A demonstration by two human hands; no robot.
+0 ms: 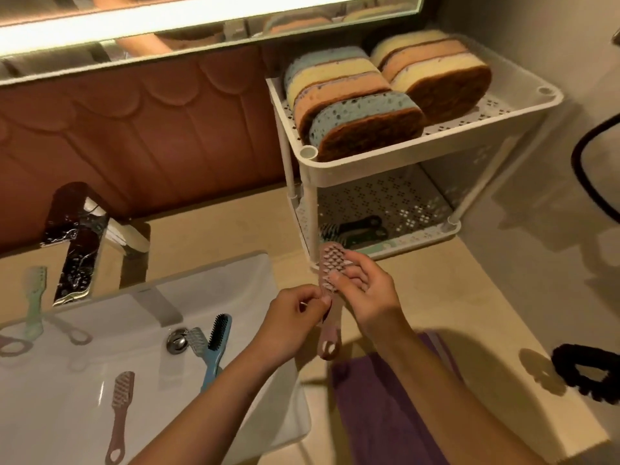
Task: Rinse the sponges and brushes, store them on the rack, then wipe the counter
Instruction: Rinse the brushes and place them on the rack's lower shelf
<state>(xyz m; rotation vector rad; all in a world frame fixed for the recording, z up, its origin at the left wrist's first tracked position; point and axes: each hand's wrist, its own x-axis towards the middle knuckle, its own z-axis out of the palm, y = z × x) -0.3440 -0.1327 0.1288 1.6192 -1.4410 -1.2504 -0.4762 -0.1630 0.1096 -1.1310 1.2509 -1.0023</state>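
Note:
Both hands hold a pink brush [330, 263] over the counter, in front of the white rack [379, 169]. My right hand [365, 290] grips its bristle head, and my left hand [295, 317] pinches its handle. Several sponges [355, 105] stand on edge on the rack's top shelf. A black brush [360, 228] lies on the lower shelf. In the white sink [235, 280] lie a blue brush [218, 344], a grey-bristled brush [196, 340] and another pink brush [119, 414]. A green brush [35, 297] rests at the sink's back left.
A dark wet faucet [75, 236] stands behind the sink. A purple cloth [379, 407] lies on the beige counter [469, 313] below my right arm. A black hair clip [587, 370] sits at the right edge. Handles of other brushes show at the sink's left rim.

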